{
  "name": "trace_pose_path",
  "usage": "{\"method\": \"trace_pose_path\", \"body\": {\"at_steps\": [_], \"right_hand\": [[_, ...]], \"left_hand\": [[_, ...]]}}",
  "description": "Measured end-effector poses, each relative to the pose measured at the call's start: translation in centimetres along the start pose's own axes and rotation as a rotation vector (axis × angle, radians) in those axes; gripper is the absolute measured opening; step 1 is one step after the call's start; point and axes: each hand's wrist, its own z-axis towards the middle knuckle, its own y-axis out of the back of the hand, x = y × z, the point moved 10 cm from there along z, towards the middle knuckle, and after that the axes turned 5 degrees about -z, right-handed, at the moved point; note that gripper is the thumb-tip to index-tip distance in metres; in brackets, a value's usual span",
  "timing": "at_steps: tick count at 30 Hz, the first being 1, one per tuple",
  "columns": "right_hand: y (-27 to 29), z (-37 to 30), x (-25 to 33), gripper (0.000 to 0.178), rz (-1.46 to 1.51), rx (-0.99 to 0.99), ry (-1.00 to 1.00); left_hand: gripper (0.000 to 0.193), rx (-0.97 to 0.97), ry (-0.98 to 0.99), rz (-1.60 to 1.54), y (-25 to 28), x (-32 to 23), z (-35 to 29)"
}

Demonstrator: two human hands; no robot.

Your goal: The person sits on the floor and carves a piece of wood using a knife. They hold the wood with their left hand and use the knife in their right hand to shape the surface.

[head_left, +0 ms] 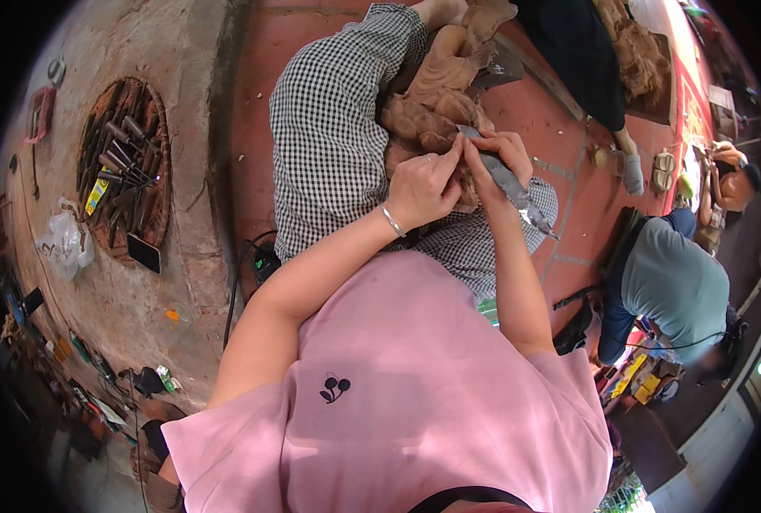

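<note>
A brown wooden carving (449,70) with smooth, rounded forms rests against my lap between my checkered trouser legs. My left hand (427,190), with a ring and a silver bangle, curls its fingers against the near part of the carving. Its thumb and forefinger come together beside my right thumb. In my right hand (502,156) is a long grey strip (508,184), perhaps folded sandpaper, with a ragged near end. The strip's far tip lies at the carving's surface. My hands partly hide the wood beneath them.
On the concrete ledge to the left, a round basket (166,162) holds several carving tools, with a phone (144,253) at its edge and a plastic bag (66,243) beside it. Another person (675,278) bends over at right. A second carving (641,60) stands at far right.
</note>
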Motion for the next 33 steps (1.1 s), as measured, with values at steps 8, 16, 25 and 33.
{"method": "trace_pose_path", "body": {"at_steps": [8, 16, 25, 33], "right_hand": [[-1.8, 2.8, 2.4, 0.012, 0.014, 0.157, 0.068], [-2.3, 4.3, 5.2, 0.012, -0.229, 0.246, 0.219], [-4.1, 6.3, 3.2, 0.012, -0.133, 0.473, 0.215], [-5.6, 6.5, 4.9, 0.014, -0.192, 0.475, 0.193]], "left_hand": [[0.048, -0.064, 0.041, -0.041, 0.5, 0.1, -0.1], [0.013, -0.077, -0.010, -0.023, 0.4, -0.5, -0.2], [0.018, -0.078, -0.017, -0.026, 0.5, -0.6, -0.2], [0.040, -0.085, -0.056, -0.002, 0.4, -0.8, -0.2]]}}
